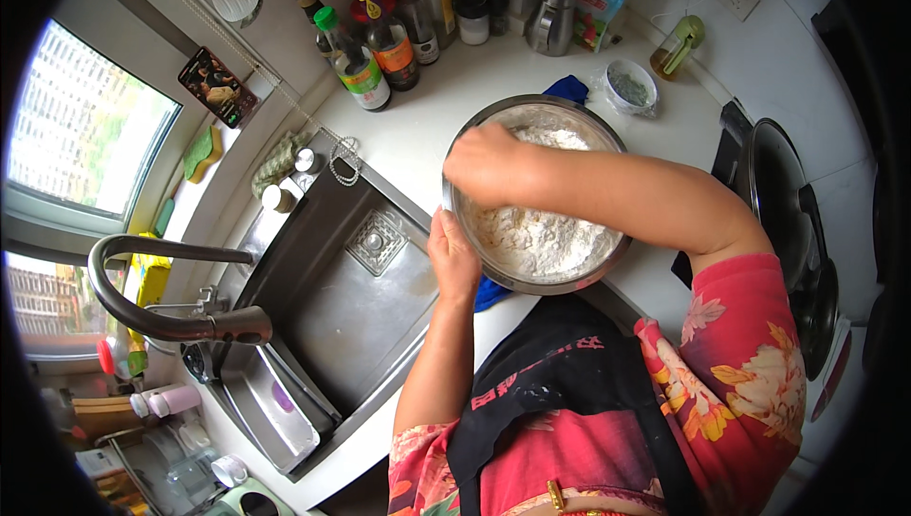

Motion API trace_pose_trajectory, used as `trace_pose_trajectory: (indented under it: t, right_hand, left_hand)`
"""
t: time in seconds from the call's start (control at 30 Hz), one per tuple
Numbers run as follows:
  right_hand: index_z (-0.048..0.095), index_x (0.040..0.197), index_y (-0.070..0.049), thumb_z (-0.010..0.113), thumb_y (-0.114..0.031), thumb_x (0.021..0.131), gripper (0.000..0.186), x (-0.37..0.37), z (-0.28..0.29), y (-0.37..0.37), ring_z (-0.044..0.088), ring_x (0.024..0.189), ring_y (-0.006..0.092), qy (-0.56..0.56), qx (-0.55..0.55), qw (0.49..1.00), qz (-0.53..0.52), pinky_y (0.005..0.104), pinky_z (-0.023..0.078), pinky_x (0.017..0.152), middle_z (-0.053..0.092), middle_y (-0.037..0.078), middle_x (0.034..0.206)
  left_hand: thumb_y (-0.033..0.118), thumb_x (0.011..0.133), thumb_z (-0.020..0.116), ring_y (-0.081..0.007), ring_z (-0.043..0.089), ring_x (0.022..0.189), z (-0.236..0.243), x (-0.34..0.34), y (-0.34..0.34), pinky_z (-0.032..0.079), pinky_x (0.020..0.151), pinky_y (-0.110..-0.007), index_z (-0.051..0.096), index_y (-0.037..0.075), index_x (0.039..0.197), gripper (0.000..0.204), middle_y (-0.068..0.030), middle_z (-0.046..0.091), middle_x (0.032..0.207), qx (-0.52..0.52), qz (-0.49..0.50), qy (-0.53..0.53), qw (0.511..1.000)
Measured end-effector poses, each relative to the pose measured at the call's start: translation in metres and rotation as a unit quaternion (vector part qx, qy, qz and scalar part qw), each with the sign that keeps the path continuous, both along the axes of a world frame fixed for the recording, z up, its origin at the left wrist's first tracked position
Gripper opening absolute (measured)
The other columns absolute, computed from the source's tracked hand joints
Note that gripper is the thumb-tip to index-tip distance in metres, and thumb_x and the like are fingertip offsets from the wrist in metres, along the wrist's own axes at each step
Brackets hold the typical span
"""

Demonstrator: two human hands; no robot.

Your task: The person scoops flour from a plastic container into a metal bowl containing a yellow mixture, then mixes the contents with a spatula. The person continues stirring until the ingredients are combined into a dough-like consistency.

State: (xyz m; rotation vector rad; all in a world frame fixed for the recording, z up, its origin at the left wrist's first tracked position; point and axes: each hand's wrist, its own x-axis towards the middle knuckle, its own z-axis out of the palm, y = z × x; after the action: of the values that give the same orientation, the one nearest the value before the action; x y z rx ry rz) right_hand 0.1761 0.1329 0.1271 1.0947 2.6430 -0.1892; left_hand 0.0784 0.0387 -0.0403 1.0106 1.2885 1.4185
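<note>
A wide steel bowl [606, 256] of white flour [546, 243] sits on the counter, over a blue cloth [567, 90]. My left hand [454, 252] grips the bowl's left side with its fingers against the outer wall. My right hand [484, 160] reaches across the flour to the upper left inside of the bowl, fingers curled down; what they hold, if anything, is hidden by the hand.
A steel sink [340, 302] with a tall tap [190, 326] is at the left. Bottles [389, 51] stand behind, near a small covered bowl [628, 89]. A lidded pan [778, 203] is at the right. A phone [216, 84] leans by the window.
</note>
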Motion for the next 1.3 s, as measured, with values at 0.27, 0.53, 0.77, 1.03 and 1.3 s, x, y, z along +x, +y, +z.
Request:
trace_pose_trajectory:
  t: [0.27, 0.53, 0.77, 1.03, 1.3]
  right_hand:
    - [0.070, 0.094, -0.004, 0.058, -0.008, 0.079, 0.020, 0.054, 0.005, 0.053, 0.065, 0.096, 0.0287, -0.061, 0.029, 0.977, -0.204, 0.0401, 0.054, 0.078, 0.068, 0.014, 0.099]
    - [0.069, 0.070, -0.006, 0.065, -0.006, 0.066, 0.006, 0.022, 0.003, 0.010, 0.067, 0.078, 0.0321, 0.059, 0.083, 0.994, -0.045, 0.0417, 0.054, 0.065, 0.067, 0.015, 0.074]
    - [0.069, 0.070, -0.005, 0.065, -0.006, 0.066, 0.006, 0.029, 0.001, 0.015, 0.068, 0.074, 0.0317, 0.050, 0.094, 0.994, -0.029, 0.0413, 0.053, 0.060, 0.067, 0.015, 0.072]
    - [0.070, 0.070, -0.005, 0.066, -0.006, 0.065, 0.007, 0.017, -0.006, -0.013, 0.067, 0.072, 0.0318, 0.097, 0.083, 0.991, 0.038, 0.0408, 0.054, 0.061, 0.067, 0.015, 0.073]
    - [0.068, 0.066, -0.004, 0.067, -0.007, 0.062, 0.005, 0.020, -0.001, -0.005, 0.068, 0.071, 0.0295, 0.129, 0.122, 0.984, -0.004, 0.0402, 0.053, 0.058, 0.066, 0.015, 0.067]
  left_hand:
    - [0.024, 0.101, 0.041, -0.0122, 0.054, 0.091, 0.015, 0.004, 0.000, 0.045, 0.081, -0.027, 0.055, -0.004, 0.114, 0.034, -0.0073, 0.063, 0.101, -0.002, -0.009, -0.050, 0.999]
    - [0.026, 0.102, 0.036, -0.0094, 0.052, 0.086, 0.012, 0.003, 0.000, 0.044, 0.076, -0.024, 0.056, -0.002, 0.109, 0.035, -0.0041, 0.061, 0.096, -0.008, -0.002, -0.004, 1.000]
    - [0.026, 0.103, 0.035, -0.0081, 0.051, 0.081, 0.008, 0.002, 0.000, 0.043, 0.072, -0.024, 0.056, 0.000, 0.101, 0.034, -0.0017, 0.059, 0.089, -0.016, 0.005, -0.008, 1.000]
    - [0.026, 0.103, 0.034, -0.0087, 0.052, 0.083, 0.009, 0.004, 0.000, 0.044, 0.074, -0.024, 0.056, -0.002, 0.105, 0.036, -0.0036, 0.060, 0.092, -0.015, 0.015, -0.035, 0.999]
    - [0.027, 0.102, 0.034, -0.0081, 0.050, 0.081, 0.014, 0.003, 0.000, 0.043, 0.072, -0.024, 0.055, -0.001, 0.098, 0.036, -0.0021, 0.059, 0.088, -0.025, 0.011, 0.012, 1.000]
